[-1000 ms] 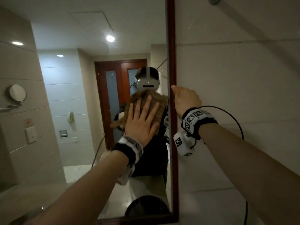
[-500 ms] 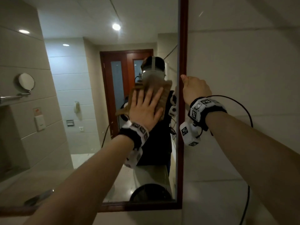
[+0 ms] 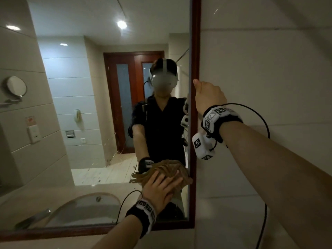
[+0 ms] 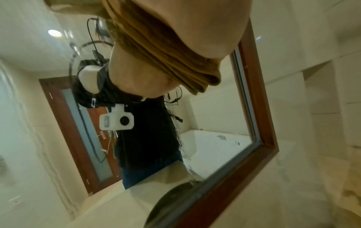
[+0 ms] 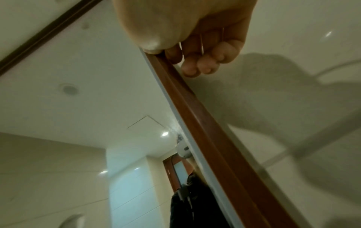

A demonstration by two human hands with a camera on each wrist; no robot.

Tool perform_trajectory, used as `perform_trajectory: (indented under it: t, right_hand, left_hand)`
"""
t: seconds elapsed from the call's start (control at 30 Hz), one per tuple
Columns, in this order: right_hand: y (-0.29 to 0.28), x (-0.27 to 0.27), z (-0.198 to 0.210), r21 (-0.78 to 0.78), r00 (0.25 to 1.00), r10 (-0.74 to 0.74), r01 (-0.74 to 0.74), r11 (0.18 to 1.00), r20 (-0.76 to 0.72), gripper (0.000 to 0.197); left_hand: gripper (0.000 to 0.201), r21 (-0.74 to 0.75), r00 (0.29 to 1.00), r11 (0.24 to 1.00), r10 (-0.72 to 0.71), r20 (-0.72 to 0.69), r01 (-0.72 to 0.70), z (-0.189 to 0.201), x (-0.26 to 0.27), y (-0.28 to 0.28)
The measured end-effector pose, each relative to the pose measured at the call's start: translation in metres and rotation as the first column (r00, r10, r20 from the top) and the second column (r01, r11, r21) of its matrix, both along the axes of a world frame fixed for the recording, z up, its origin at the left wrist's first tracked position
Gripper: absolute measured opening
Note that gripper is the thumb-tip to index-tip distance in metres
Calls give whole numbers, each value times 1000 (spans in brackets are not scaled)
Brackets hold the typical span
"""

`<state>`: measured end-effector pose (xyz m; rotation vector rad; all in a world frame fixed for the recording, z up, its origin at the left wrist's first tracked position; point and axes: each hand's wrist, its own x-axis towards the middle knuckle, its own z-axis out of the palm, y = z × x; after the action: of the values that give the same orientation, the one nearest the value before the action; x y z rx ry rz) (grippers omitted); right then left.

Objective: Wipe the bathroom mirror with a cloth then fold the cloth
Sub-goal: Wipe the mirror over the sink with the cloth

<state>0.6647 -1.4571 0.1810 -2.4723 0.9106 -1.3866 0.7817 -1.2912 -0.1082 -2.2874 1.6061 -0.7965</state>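
Left hand (image 3: 161, 189) flat, fingers straight, palm pressing the brown cloth (image 3: 181, 174) against the mirror (image 3: 100, 108), lower centre of the head view, near the mirror's lower right corner. Cloth is bunched into folds under the palm; in the left wrist view it shows as a creased brown band (image 4: 162, 50) between the hand and the glass, upper centre of frame. Right hand (image 3: 209, 98) at the wooden frame (image 3: 195, 42) on the mirror's right edge, right of centre in the head view: thumb on the front of the frame, fingers (image 5: 207, 63) curled round its outer side against the tiled wall (image 3: 269, 69), so it grips the frame. Both wrists carry black bands with white marker blocks and a cable. Reflection shows a person in a dark shirt wearing a white headset, a wooden door behind. Washbasin (image 3: 84, 207) and tap reflected at lower left of the head view.
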Motion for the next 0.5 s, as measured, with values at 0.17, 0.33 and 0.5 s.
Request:
perform_trajectory:
  t: [0.17, 0.33, 0.5]
  right_hand:
    - [0, 2, -1, 37, 999, 13, -15, 999, 42, 61]
    - [1, 0, -1, 30, 999, 24, -25, 999, 33, 61]
    - [-4, 4, -3, 13, 1000, -1, 1, 1000, 30, 63]
  left_hand:
    - [67, -321, 998, 946, -55, -8, 50, 90, 1, -23]
    - [67, -623, 999, 781, -20, 46, 45, 202, 2, -51]
    - [68, -523, 993, 846, -48, 110, 99, 152, 3, -43]
